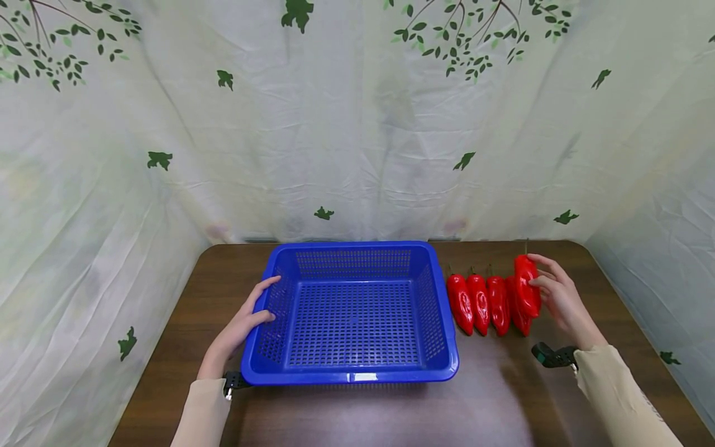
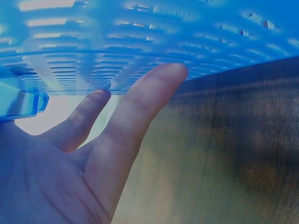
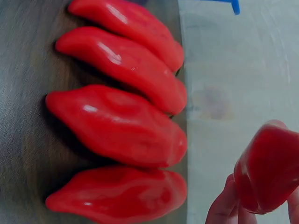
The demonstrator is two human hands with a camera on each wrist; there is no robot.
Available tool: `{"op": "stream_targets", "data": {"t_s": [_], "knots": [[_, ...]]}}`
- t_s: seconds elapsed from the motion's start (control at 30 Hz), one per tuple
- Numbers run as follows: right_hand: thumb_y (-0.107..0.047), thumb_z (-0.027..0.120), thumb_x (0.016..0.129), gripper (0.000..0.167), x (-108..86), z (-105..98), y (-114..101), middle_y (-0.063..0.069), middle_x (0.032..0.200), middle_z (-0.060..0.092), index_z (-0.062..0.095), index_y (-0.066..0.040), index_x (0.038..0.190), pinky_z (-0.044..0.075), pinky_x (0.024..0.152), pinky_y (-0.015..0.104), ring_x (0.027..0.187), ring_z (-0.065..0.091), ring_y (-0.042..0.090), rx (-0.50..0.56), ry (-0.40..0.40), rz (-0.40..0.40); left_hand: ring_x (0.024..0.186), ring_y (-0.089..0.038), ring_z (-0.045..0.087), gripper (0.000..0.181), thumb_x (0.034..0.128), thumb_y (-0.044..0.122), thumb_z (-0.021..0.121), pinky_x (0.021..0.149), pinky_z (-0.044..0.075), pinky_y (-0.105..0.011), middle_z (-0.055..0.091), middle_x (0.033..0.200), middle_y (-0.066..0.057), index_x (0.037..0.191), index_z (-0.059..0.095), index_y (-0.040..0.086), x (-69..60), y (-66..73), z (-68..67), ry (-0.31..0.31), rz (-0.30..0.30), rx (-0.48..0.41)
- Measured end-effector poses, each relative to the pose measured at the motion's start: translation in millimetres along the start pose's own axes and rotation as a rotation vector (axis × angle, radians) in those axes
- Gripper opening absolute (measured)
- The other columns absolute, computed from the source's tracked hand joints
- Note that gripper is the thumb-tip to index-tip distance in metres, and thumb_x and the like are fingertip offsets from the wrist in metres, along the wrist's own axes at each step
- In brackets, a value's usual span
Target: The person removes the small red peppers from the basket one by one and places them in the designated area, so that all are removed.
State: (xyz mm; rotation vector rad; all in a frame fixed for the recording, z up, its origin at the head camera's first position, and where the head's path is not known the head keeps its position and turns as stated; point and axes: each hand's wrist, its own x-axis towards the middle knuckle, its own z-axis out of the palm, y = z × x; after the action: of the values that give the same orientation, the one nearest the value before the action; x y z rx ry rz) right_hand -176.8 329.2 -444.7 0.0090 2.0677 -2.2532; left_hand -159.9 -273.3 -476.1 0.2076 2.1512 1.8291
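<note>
A blue perforated plastic basket (image 1: pixel 352 376) stands on the table with nothing inside. My left hand (image 1: pixel 248 316) grips its left rim, two digits over the top. Seen from the left wrist, other fingers (image 2: pixel 135 107) reach under the rim against the slotted wall. My right hand (image 1: pixel 561 298) holds a red pepper (image 1: pixel 526 285) between thumb and fingers, its stem upward. In the right wrist view that held pepper (image 3: pixel 266 170) hangs apart from the others. Several more red peppers (image 1: pixel 460 304) lie side by side in a row just right of the basket.
The brown wooden table (image 1: pixel 447 416) extends around the basket and peppers. Behind it and at both sides hangs a pale cloth (image 1: pixel 363 155) with green leaf prints. Dark wrist devices (image 1: pixel 553 355) sit at both cuffs.
</note>
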Motion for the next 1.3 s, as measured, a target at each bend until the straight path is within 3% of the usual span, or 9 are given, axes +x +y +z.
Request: {"op": "stream_targets", "data": {"t_s": [0.57,1.03,1.3], "knots": [[-0.007,0.044,0.099,0.042,-2.7,-23,25,-0.006,0.115,0.045,0.043,-0.022,0.138,0.052,0.072,0.02,0.092,0.053,0.007,-0.062,0.103,0.028,0.124,-0.051,0.029,0.073,0.0879,0.0,0.048,0.083,0.049,-0.051,0.005,0.153,-0.018,0.15,0.021,0.026,0.6,-0.4,-0.8,-0.001,0.0,0.011],[-0.011,0.044,0.099,0.043,-1.3,-39,43,-0.014,0.109,0.047,0.045,-0.024,0.14,0.05,0.068,0.019,0.087,0.053,0.002,-0.225,0.142,0.072,0.126,-0.05,0.028,0.073,0.0877,0.001,0.048,0.085,0.047,-0.051,0.005,0.153,-0.018,0.15,0.021,0.026,0.1,-0.4,-0.4,0.01,-0.004,0.03],[-0.013,0.043,0.099,0.046,0.1,-42,50,-0.008,0.117,0.044,0.042,-0.021,0.143,0.049,0.07,0.02,0.089,0.05,0.001,-0.362,0.152,0.074,0.125,-0.052,0.028,0.072,0.088,0.002,0.048,0.083,0.048,-0.052,0.004,0.154,-0.018,0.15,0.02,0.027,-0.7,0.0,0.2,0.01,-0.014,0.027]]}}
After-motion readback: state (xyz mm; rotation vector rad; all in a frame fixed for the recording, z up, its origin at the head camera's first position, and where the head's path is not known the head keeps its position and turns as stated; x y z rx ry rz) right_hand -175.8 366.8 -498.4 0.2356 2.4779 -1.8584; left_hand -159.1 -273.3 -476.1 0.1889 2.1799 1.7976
